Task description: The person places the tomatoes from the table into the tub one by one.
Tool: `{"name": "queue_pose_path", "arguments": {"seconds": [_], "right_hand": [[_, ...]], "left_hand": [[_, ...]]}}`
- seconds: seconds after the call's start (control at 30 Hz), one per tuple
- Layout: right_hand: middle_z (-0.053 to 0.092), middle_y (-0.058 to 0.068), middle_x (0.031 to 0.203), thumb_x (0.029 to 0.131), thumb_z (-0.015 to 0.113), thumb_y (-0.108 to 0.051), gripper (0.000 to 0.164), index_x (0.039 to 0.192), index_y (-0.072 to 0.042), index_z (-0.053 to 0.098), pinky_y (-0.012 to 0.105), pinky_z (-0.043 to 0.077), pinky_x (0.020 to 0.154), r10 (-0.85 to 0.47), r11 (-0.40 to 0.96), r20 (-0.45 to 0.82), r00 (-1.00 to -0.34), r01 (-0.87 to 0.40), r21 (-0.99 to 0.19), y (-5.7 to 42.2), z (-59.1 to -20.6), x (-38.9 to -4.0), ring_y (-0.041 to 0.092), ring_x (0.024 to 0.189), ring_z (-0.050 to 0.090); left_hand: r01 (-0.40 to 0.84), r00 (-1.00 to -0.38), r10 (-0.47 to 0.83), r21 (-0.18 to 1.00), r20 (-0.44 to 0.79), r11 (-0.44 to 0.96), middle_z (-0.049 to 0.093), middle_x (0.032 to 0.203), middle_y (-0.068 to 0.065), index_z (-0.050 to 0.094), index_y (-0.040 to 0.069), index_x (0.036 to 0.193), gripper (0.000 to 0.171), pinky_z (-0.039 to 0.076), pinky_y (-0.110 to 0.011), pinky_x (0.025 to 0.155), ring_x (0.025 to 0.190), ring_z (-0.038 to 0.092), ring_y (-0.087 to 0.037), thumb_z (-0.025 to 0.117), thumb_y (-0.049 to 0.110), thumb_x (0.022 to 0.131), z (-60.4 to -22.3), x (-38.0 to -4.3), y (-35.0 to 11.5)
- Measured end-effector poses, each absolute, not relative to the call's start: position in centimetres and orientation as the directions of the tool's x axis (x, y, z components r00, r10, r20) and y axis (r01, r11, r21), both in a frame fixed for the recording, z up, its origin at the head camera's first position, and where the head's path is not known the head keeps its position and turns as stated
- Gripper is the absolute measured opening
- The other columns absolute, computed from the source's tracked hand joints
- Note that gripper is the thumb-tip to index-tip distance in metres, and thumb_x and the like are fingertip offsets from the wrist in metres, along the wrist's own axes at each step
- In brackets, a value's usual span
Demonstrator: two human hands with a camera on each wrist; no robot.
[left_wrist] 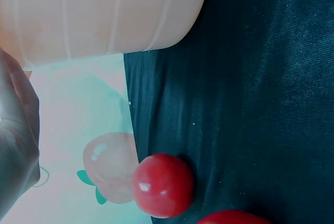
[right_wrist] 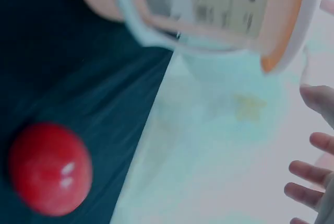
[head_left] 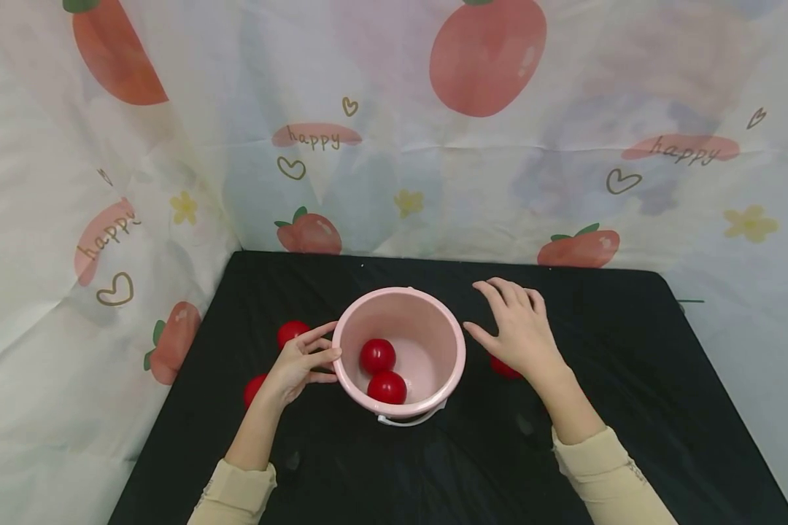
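A pink bucket (head_left: 446,379) stands open side up in the middle of the black table, with two glossy red balls (head_left: 377,356) inside it. My left hand (head_left: 295,364) holds the bucket at its left side, thumb at the rim and fingers against the outer wall. Off the bucket's right side, my right hand (head_left: 522,332) is spread, its fingers apart from the rim and nothing held. Partly hidden beneath that hand lies another red ball (head_left: 504,367), seen whole in the right wrist view. The bucket's white handle (head_left: 410,421) hangs on the near side.
Beside my left hand lie two more red balls, one behind it (head_left: 292,332) and one partly covered by the wrist (head_left: 252,390). Fabric curtains (head_left: 394,175) printed with fruit, hearts and flowers border the table's back and left edges. A printed label (right_wrist: 224,4) shows on the bucket's wall.
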State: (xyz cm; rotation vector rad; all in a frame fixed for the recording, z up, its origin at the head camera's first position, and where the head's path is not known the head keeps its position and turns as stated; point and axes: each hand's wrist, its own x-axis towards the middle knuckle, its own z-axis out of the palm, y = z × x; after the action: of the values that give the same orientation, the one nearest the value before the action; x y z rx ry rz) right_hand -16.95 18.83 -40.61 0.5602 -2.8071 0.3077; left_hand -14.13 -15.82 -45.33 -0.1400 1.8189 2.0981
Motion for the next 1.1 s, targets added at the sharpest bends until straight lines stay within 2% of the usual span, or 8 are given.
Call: {"name": "queue_pose_path", "arguments": {"seconds": [0.3,0.73,1.03,1.1], "right_hand": [[0.039,0.02,0.128,0.077,0.068,-0.039,0.068,0.131,-0.01,0.039,0.061,0.021,0.093,-0.169,0.949,0.261,-0.951,-0.228,-0.217,24.2,-43.5,-14.3,0.037,0.116,0.034],[0.035,0.028,0.125,0.074,0.069,-0.043,0.075,0.13,-0.005,0.036,0.067,0.017,0.089,0.007,0.967,0.069,-0.998,-0.01,-0.253,29.1,-47.7,-10.6,0.046,0.113,0.027],[0.036,0.03,0.119,0.07,0.069,-0.055,0.083,0.127,-0.003,0.037,0.067,0.021,0.083,0.055,0.97,-0.041,-0.998,0.063,-0.235,30.8,-50.3,-8.8,0.049,0.106,0.03],[0.037,0.029,0.118,0.069,0.068,-0.057,0.084,0.126,-0.003,0.037,0.067,0.022,0.082,0.056,0.971,-0.054,-0.997,0.067,-0.23,31.0,-50.6,-8.6,0.049,0.105,0.031]], "left_hand": [[-0.326,-0.931,0.214,0.939,-0.297,-0.113,0.061,0.087,-0.004,0.042,0.006,0.136,0.057,0.056,-0.036,0.065,0.067,0.065,-0.017,0.065,0.006,0.084,-45.3,-14.1,-15.8],[-0.331,-0.93,0.208,0.937,-0.304,-0.111,0.061,0.088,-0.005,0.042,0.006,0.136,0.057,0.056,-0.037,0.065,0.067,0.064,-0.017,0.065,0.007,0.083,-45.2,-14.1,-15.9],[-0.333,-0.93,0.204,0.936,-0.306,-0.112,0.06,0.094,-0.013,0.042,0.007,0.136,0.058,0.056,-0.038,0.065,0.067,0.064,-0.018,0.067,0.008,0.083,-45.2,-14.1,-15.9],[-0.33,-0.931,0.205,0.937,-0.303,-0.113,0.06,0.093,-0.012,0.043,0.007,0.136,0.058,0.056,-0.038,0.065,0.067,0.064,-0.017,0.066,0.008,0.083,-45.2,-14.1,-15.9]]}}
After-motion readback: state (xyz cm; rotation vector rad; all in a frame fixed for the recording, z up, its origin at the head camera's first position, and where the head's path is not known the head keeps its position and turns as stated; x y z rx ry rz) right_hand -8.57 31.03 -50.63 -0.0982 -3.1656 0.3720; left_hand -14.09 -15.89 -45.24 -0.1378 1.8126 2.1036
